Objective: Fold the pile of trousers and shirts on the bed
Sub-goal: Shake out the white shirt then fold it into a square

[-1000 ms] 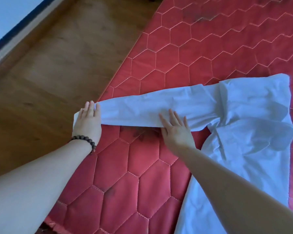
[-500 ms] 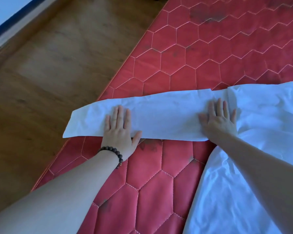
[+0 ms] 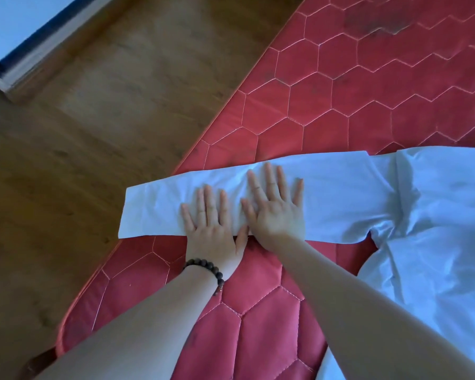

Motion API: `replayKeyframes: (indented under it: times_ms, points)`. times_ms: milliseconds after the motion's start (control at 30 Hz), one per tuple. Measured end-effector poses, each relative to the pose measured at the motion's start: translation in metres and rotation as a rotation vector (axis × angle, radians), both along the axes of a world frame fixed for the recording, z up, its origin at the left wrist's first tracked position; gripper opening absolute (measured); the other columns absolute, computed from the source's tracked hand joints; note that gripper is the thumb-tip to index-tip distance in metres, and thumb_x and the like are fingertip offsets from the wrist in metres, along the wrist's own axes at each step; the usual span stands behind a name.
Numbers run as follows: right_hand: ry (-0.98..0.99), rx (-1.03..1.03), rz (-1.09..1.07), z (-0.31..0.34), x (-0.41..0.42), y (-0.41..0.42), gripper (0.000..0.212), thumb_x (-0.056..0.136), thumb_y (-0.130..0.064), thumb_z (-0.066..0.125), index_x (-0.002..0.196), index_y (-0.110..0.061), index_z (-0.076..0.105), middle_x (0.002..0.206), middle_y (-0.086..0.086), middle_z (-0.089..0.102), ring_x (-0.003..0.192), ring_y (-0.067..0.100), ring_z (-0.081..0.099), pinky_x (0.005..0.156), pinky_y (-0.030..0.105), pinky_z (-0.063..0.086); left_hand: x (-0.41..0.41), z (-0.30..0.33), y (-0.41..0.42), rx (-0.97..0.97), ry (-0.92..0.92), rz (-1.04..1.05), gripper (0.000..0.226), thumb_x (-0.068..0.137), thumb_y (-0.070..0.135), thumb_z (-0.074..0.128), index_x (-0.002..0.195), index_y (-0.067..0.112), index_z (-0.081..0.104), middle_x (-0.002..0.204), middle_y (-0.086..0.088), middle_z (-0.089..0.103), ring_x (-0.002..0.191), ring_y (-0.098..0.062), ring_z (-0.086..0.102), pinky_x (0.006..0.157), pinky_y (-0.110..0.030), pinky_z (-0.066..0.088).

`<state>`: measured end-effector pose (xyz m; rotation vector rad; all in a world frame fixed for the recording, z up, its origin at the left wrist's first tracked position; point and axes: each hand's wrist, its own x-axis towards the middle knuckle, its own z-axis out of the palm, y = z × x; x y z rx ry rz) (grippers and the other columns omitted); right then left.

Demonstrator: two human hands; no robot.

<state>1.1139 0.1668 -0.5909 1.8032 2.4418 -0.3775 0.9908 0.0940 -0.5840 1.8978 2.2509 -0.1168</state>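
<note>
Fingers straight and slightly spread, the left hand [image 3: 211,225] and right hand [image 3: 275,209] pressed flat, side by side, on the white shirt [image 3: 412,215] sleeve, perhaps overhanging the red bed's [image 3: 340,105] left edge.

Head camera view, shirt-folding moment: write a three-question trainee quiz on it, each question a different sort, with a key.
1. True or false: both hands press flat on the long white cloth shirt sleeve.
2. Which wrist wears the dark beaded bracelet? A) left B) right
3. Fill in: the sleeve's cuff end overhangs the edge of the red hexagon-quilted mattress above the brown wooden ____.

Key
1. True: left hand and right hand lie side by side, fingers straight.
2. A
3. floor
</note>
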Motion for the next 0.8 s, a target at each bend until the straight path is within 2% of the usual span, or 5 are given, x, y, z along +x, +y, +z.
replayKeyframes:
  times_ms: [167, 300, 500, 700, 800]
  points:
    - [0.137, -0.041, 0.029, 0.021, 0.033, 0.002, 0.061, 0.099, -0.045, 0.033, 0.154, -0.029, 0.011, 0.162, 0.001, -0.009, 0.148, 0.017, -0.012, 0.117, 0.05, -0.011, -0.003, 0.002, 0.001, -0.082, 0.02, -0.003, 0.081, 0.091, 0.06, 0.012, 0.154, 0.012, -0.004, 0.159, -0.018, -0.014, 0.147, -0.032, -0.016, 0.116, -0.059, -0.003]
    - [0.033, 0.153, -0.211, 0.042, 0.109, -0.025, 0.071, 0.095, -0.042, 0.044, 0.154, -0.02, 0.012, 0.162, 0.005, -0.004, 0.149, 0.018, -0.009, 0.117, 0.049, -0.013, 0.004, 0.016, -0.001, -0.103, -0.001, -0.006, 0.085, 0.089, 0.062, 0.0, 0.154, 0.007, 0.002, 0.16, -0.02, -0.007, 0.148, -0.031, -0.012, 0.117, -0.058, -0.001]
    - [0.041, -0.076, -0.684, 0.043, 0.194, -0.074, 0.087, 0.093, -0.046, 0.051, 0.153, -0.007, 0.002, 0.161, 0.016, -0.001, 0.149, 0.027, -0.002, 0.119, 0.049, 0.005, 0.062, 0.041, -0.016, -0.105, -0.143, -0.172, 0.09, 0.09, 0.065, -0.004, 0.152, 0.002, 0.014, 0.161, -0.019, 0.004, 0.149, -0.028, -0.003, 0.12, -0.049, 0.003]
    - [0.338, 0.001, -0.769, 0.042, 0.212, -0.073, 0.034, 0.102, -0.02, 0.037, 0.123, 0.002, 0.052, 0.14, 0.017, 0.047, 0.136, 0.031, 0.032, 0.11, 0.045, 0.025, 0.119, 0.06, -0.01, -0.077, -0.334, -0.316, 0.062, 0.101, 0.04, 0.031, 0.152, 0.008, 0.016, 0.162, -0.01, 0.006, 0.15, -0.022, -0.007, 0.122, -0.039, -0.001]
    - [0.471, 0.02, -0.777, 0.059, 0.204, -0.07, 0.038, 0.103, -0.022, 0.036, 0.132, -0.001, 0.051, 0.145, 0.014, 0.045, 0.14, 0.027, 0.033, 0.115, 0.038, 0.024, 0.147, 0.076, -0.008, -0.05, -0.646, -0.322, 0.059, 0.101, 0.036, 0.04, 0.151, 0.009, 0.022, 0.159, -0.007, 0.021, 0.148, -0.016, 0.013, 0.12, -0.03, 0.013]
